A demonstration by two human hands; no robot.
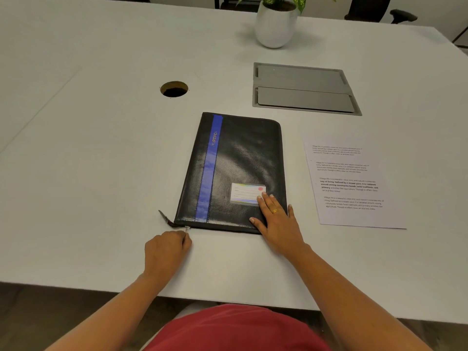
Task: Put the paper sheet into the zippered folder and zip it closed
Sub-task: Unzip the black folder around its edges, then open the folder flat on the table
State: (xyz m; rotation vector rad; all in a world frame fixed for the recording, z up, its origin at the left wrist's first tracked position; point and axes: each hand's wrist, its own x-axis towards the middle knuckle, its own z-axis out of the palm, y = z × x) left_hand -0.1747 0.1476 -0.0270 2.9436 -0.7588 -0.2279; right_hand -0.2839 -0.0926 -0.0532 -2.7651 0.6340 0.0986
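Observation:
A black zippered folder [235,168] with a blue stripe and a small label card lies flat and closed on the white table [88,160]. My left hand [166,249] pinches the silver zipper pull [187,228] at the folder's near left corner, where the zipper tail sticks out. My right hand [274,220] rests flat with straight fingers on the folder's near right corner, pressing it down. The printed paper sheet [352,186] lies on the table to the right of the folder, apart from it.
A round cable hole [174,88] sits behind the folder to the left. A grey recessed flap box [304,88] is set into the table at the back right. A white plant pot [276,26] stands farther back. The table's near edge runs close to my body.

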